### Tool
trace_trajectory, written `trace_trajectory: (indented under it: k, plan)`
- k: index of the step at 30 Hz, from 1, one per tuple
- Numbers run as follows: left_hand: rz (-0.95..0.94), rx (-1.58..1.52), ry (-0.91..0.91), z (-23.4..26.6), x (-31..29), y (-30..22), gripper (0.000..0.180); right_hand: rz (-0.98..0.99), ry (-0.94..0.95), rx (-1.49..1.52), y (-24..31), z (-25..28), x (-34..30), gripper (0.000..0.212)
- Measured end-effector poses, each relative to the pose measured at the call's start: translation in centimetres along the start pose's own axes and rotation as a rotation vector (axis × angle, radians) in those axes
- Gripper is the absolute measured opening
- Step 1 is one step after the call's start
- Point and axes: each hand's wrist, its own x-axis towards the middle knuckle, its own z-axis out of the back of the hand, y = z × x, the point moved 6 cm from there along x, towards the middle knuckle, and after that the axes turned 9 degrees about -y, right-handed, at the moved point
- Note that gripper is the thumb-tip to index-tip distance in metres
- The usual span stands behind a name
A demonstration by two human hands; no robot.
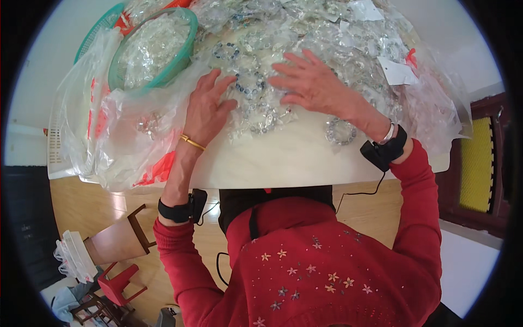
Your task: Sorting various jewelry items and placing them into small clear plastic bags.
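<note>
My left hand (pixel 209 109), a gold bangle at its wrist, hovers over or rests on the near part of the white table, fingers curved but apart. Across from it my right hand (pixel 313 84) spreads its fingers palm down over the heap of bagged jewellery. Both hands look bare of anything held; whether the fingertips touch the bags I cannot tell. Between them lies a dark blue beaded bracelet (pixel 249 90) in clear plastic, with more bagged bracelets (pixel 263 126) just nearer. Another grey-blue bracelet (pixel 340 141) lies below my right wrist. Farther off is one more blue bracelet (pixel 226 54).
A green basket (pixel 192 38) full of small clear packets stands at the back left, beside crumpled plastic bags (pixel 128 125). Several bagged pieces cover the far table, with white paper tags (pixel 397 72) on the right. A red stool (pixel 117 284) stands on the floor, lower left.
</note>
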Motion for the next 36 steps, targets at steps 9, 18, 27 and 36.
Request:
trace_trajectory:
  k: [9, 18, 27, 36]
  plan:
    - [0.296, -0.072, -0.131, 2.2, -0.8, 4.7, 0.039, -0.099, 0.196, -0.454, -1.8, 0.6, -1.0, 0.042]
    - [0.148, 0.143, -0.308, 2.5, -0.8, 4.6, 0.037, -0.093, -0.091, 0.078, 7.5, -1.6, 1.9, 0.034]
    - [0.442, -0.389, -0.249, 2.0, -1.1, 7.2, 0.035, -0.163, 0.311, -0.019, 1.7, -1.1, 2.1, 0.018]
    - [0.515, -0.450, -0.242, 1.9, -1.2, 7.6, 0.033, -0.207, 0.122, -0.484, -7.1, 0.6, 2.8, 0.009]
